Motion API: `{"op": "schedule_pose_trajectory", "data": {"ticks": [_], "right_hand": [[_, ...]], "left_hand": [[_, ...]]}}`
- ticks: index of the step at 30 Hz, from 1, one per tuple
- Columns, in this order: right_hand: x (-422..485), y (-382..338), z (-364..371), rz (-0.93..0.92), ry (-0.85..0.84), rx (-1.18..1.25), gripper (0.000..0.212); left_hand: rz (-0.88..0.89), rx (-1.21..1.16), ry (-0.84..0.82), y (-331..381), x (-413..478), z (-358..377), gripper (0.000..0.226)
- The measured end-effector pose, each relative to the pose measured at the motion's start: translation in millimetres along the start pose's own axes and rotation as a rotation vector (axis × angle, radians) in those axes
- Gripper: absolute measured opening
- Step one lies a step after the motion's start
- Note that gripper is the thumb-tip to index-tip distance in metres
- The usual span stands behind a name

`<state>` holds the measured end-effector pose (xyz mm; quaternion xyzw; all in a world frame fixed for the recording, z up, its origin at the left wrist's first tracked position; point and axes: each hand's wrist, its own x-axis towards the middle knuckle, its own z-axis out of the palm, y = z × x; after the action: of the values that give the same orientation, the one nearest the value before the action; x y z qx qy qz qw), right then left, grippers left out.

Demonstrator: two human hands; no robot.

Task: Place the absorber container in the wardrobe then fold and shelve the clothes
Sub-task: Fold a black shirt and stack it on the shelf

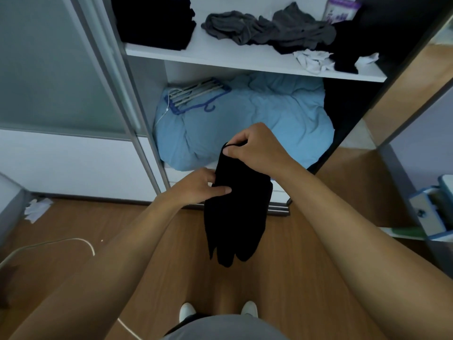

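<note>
A black garment (235,217) hangs folded lengthwise in front of the open wardrobe. My right hand (255,146) pinches its top edge. My left hand (201,185) grips its left side lower down, thumb lying across the cloth. On the white shelf (220,55) above lie a folded black stack (154,20) at left, a crumpled grey garment (269,28) in the middle, more black cloth (348,45) at right and some white cloth (313,60). A white and purple absorber container (340,11) stands at the back right of the shelf.
A light blue duvet (245,123) fills the wardrobe's bottom, with blue and grey hangers (196,94) on it. The sliding door (61,94) stands to the left. On the wooden floor lie a white cable (49,244) and crumpled white paper (36,209). A blue-edged drawer (431,209) sticks out at right.
</note>
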<state>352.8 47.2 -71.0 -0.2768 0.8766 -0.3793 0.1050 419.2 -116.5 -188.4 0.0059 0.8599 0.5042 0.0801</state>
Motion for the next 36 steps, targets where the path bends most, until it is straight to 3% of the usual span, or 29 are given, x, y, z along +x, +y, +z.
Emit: {"op": "schedule_pose_trajectory", "data": {"ticks": [3,6,9,12,14,17,19,22,25,28,34,36], "right_hand": [[-1.0,2.9,-4.7,0.064,0.019,0.175,0.006],[-1.2,12.4,-11.0,0.118,0.022,0.317,0.016],[-3.8,24.4,-16.5,0.15,-0.049,0.323,0.018],[-3.5,33.8,-23.3,0.146,-0.133,0.182,0.026],[-1.4,39.3,-24.4,0.165,-0.193,0.051,0.026],[0.0,45.5,-17.0,0.201,-0.253,-0.146,0.025],[2.1,46.8,-9.4,0.246,-0.18,-0.118,0.025],[5.4,36.0,-4.5,0.449,-0.028,0.273,0.022],[8.7,20.5,-2.4,0.5,-0.035,0.574,0.02],[10.4,9.1,7.8,0.475,-0.09,0.733,0.023],[8.6,-1.6,26.1,0.447,-0.045,0.793,0.017],[9.2,-3.3,24.8,0.435,-0.006,0.854,0.02]], "left_hand": [[-0.044,-0.035,-0.132,-14.4,-6.5,3.2,0.023],[-0.042,-0.066,-0.127,-28.0,-11.0,0.0,0.022],[-0.058,-0.143,0.033,-37.0,-12.2,-7.8,0.028],[-0.084,-0.41,0.311,-35.3,-19.1,-18.9,0.03],[-0.072,-0.509,0.35,-32.6,-20.7,-26.1,0.031],[-0.017,-0.441,0.278,-23.1,-19.9,-28.7,0.039],[0.001,-0.429,0.242,-20.0,-19.4,-30.7,0.037],[0.038,-0.292,0.123,-20.5,-23.1,-38.2,0.049],[0.03,-0.141,-0.041,-23.1,-26.1,-38.9,0.07],[-0.027,-0.087,-0.113,-32.8,-27.9,-27.8,0.049],[0.044,-0.085,-0.189,-47.4,-24.3,9.7,0.007],[0.053,-0.09,-0.216,-55.4,-19.3,22.1,0.014]]}}
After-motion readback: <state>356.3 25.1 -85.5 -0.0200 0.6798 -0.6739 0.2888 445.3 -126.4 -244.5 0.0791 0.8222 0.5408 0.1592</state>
